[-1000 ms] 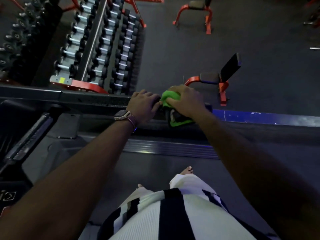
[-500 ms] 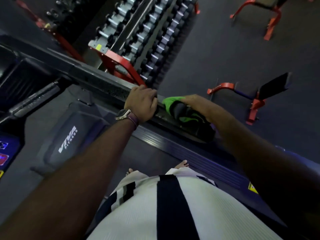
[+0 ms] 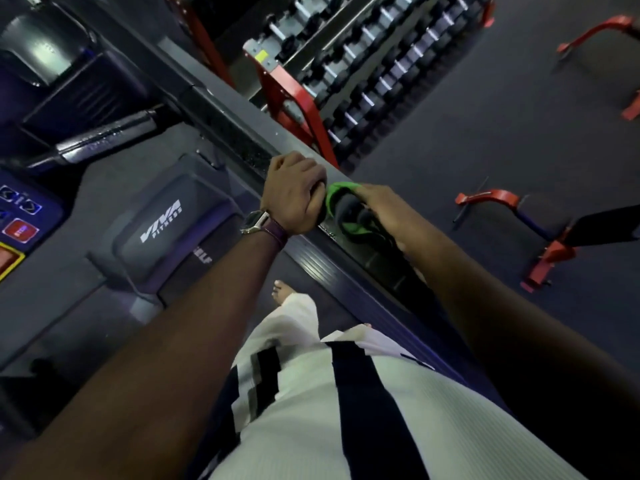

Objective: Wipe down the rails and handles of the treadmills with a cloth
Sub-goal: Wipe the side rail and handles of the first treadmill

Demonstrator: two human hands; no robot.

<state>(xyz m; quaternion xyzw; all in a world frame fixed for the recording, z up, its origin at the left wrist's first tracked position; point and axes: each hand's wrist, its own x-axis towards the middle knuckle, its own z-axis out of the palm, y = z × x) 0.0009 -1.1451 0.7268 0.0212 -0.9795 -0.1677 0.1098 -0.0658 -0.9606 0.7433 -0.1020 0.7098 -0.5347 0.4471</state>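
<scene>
The left hand (image 3: 294,192) curls its fingers round the treadmill's side rail (image 3: 228,133), while just beside it the right hand (image 3: 384,209) grips the green cloth (image 3: 341,206) bunched against that rail. The cloth looks soft and light, so it should mould to the rail when wrapped and squeezed there.

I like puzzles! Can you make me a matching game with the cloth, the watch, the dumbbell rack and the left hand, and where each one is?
Things:
1. cloth
2. watch
3. dumbbell rack
4. left hand

Places:
A. on the floor past the rail
B. gripping the rail
C. under the right hand, on the rail
D. on the left wrist

Pairs: 1-C, 2-D, 3-A, 4-B
</scene>
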